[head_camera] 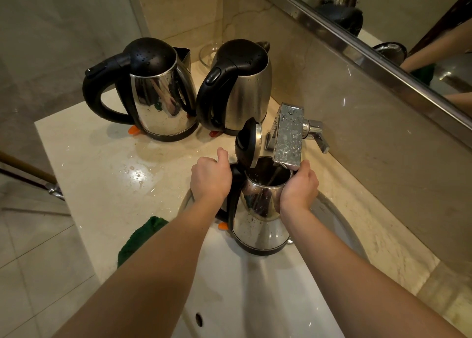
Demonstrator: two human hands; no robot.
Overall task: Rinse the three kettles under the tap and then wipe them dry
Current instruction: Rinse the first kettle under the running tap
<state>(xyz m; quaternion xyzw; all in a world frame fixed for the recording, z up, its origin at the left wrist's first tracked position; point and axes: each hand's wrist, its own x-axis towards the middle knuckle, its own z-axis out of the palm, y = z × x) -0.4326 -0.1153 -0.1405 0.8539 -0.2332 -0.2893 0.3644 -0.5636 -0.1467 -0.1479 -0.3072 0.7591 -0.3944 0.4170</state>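
Together the two hands hold one open kettle [258, 225]: the left hand [210, 178] is wrapped over the top of its black handle, and the right hand [298, 187] curls round the steel body just under the rim on the spout side. The kettle is upright over the white basin [255, 299], its lid [249, 143] swung up and its mouth right under the end of the square chrome tap [288, 136], which is beaded with drops. A green cloth [139, 238] lies at the edge of the counter [102, 171], left of the basin. Farther back on the wet counter two more stand side by side with lids down, the left kettle [153, 90] and the right kettle [240, 87], both flecked with droplets. A mirror [408, 31] runs along the wall at right.
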